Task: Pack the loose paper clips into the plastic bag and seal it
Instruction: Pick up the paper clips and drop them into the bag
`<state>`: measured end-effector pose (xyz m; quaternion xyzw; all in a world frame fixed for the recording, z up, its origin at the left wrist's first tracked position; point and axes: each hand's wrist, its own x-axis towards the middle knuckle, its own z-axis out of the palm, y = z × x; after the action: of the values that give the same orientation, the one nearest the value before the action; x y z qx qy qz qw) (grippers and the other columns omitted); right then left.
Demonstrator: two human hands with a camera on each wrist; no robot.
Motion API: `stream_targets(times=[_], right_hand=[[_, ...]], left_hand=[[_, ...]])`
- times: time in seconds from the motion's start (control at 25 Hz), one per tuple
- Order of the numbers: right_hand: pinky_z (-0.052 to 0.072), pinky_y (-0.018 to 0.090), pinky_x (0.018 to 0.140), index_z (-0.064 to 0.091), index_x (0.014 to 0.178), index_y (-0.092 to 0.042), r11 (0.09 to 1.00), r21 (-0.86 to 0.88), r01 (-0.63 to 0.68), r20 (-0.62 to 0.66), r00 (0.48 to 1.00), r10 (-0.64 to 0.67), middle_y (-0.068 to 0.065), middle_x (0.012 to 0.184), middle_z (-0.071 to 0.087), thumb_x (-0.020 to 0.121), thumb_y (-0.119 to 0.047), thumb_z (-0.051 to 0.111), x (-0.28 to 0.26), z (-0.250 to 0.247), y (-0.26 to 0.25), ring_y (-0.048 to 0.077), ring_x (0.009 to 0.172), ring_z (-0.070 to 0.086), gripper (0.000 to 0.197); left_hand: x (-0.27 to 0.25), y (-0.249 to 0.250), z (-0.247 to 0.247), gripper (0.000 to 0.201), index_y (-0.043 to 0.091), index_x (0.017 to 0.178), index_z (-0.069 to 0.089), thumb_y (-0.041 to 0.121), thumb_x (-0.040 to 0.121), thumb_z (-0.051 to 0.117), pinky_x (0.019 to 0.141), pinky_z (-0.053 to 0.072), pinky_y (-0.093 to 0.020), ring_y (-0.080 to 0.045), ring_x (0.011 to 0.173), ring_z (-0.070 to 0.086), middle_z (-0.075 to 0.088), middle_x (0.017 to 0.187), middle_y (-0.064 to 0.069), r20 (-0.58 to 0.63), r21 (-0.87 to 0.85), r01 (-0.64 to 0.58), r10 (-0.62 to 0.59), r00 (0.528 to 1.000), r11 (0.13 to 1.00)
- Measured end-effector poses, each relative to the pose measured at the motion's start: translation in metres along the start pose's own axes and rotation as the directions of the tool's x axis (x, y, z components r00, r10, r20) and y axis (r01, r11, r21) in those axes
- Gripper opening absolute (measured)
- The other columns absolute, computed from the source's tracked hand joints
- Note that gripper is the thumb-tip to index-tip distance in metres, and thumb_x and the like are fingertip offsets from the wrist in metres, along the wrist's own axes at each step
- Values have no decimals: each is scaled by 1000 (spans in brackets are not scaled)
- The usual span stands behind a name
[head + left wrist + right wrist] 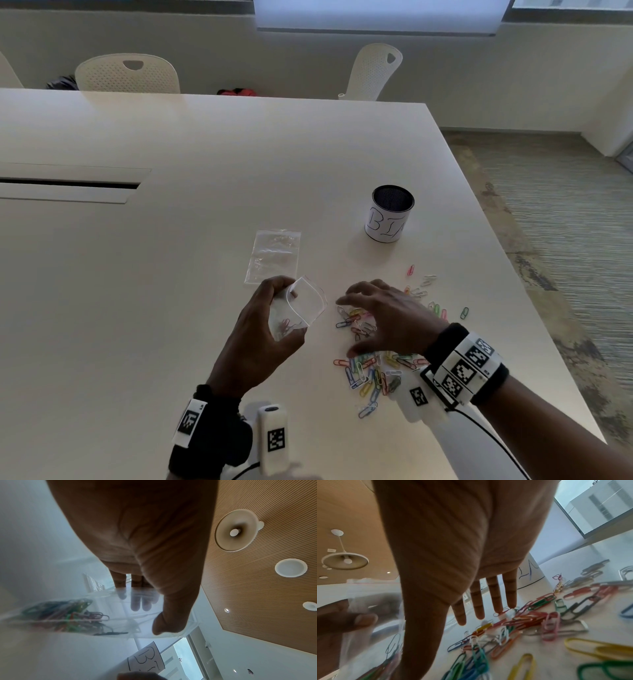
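My left hand grips a small clear plastic bag just above the table, its mouth gaping toward the right. Several coloured clips lie inside the bag; my thumb presses the bag's front and my fingers show through behind it. Loose coloured paper clips are scattered over the white table to the right of the bag. My right hand hovers over the pile with fingers spread and straight, tips just touching the clips, holding nothing.
A second clear bag lies flat beyond my left hand. A black mesh cup with a white handwritten label stands at the back right. The table's right edge runs close to the clips. Chairs stand behind the far edge.
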<state>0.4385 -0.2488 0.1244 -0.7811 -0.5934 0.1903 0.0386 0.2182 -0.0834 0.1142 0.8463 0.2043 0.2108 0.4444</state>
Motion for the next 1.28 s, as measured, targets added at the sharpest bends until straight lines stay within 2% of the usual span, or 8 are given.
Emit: stream_targets(times=[0.08, 0.24, 0.48, 0.68, 0.8, 0.96, 1.16, 1.28], right_hand=[[42, 30, 103, 49, 145, -38, 999, -22, 30, 23, 999, -29, -12, 149, 44, 74, -69, 74, 1, 5, -2, 11, 133, 41, 81], [54, 31, 96, 66, 125, -26, 995, 84, 48, -31, 998, -46, -7, 133, 56, 90, -42, 74, -2, 4, -2, 14, 119, 56, 39], [49, 31, 98, 45, 148, -39, 998, -67, 7, 67, 998, -3, -10, 145, 46, 79, -61, 76, -16, -3, -4, 13, 129, 48, 78], [56, 27, 95, 65, 130, -29, 999, 40, 25, -19, 1000, -24, -6, 134, 57, 93, -37, 73, -15, 3, -5, 12, 113, 61, 39], [59, 26, 91, 69, 122, -24, 999, 44, 23, -67, 998, -20, -4, 126, 62, 96, -25, 70, -13, 8, -6, 13, 102, 68, 26], [63, 29, 77, 72, 104, -16, 999, 31, 26, -129, 991, -22, 1, 107, 67, 98, -13, 67, -9, 11, -5, 14, 84, 69, 8], [61, 23, 74, 78, 92, -12, 984, 176, -13, -188, 981, 47, 1, 96, 74, 91, -11, 77, -12, 7, 6, 10, 79, 70, 2], [59, 15, 75, 82, 91, -15, 912, 406, -51, -263, 950, 170, -5, 90, 78, 85, -9, 83, -16, 6, 10, 4, 78, 73, 9]], left_hand=[[0, 0, 0, 65, 28, 134, 53, 9, 81, 84, 89, 41, -2, -7, 111, 62, 63, 118, 17, -3, 4, 2, -2, 1000, 1000], [0, -2, 0, 64, 30, 133, 53, 9, 81, 84, 88, 42, -2, -8, 113, 63, 63, 119, 17, -5, -2, 14, -14, 1000, 1000], [1, -3, 2, 64, 31, 135, 52, 13, 81, 83, 88, 45, -7, -9, 112, 63, 62, 121, 16, 17, -17, 11, -11, 1000, 1000], [1, -3, 4, 64, 30, 135, 52, 14, 82, 83, 87, 46, -9, -7, 110, 63, 62, 121, 17, 26, -18, 15, -14, 1000, 1000], [1, -4, 4, 64, 29, 136, 52, 14, 82, 83, 88, 46, -8, -9, 112, 63, 62, 121, 16, 23, -18, 12, -12, 1000, 1000], [0, -4, 4, 63, 31, 135, 51, 17, 83, 82, 87, 48, -9, -11, 111, 64, 62, 122, 16, 28, -19, 21, -20, 999, 1000], [0, -4, 4, 65, 31, 136, 51, 17, 82, 83, 89, 44, -4, -7, 115, 63, 64, 122, 13, 23, -1, 35, -35, 999, 999], [0, -4, 5, 64, 32, 136, 51, 22, 81, 82, 92, 49, -14, -8, 115, 63, 63, 123, 15, 27, -7, 31, -31, 999, 999]])
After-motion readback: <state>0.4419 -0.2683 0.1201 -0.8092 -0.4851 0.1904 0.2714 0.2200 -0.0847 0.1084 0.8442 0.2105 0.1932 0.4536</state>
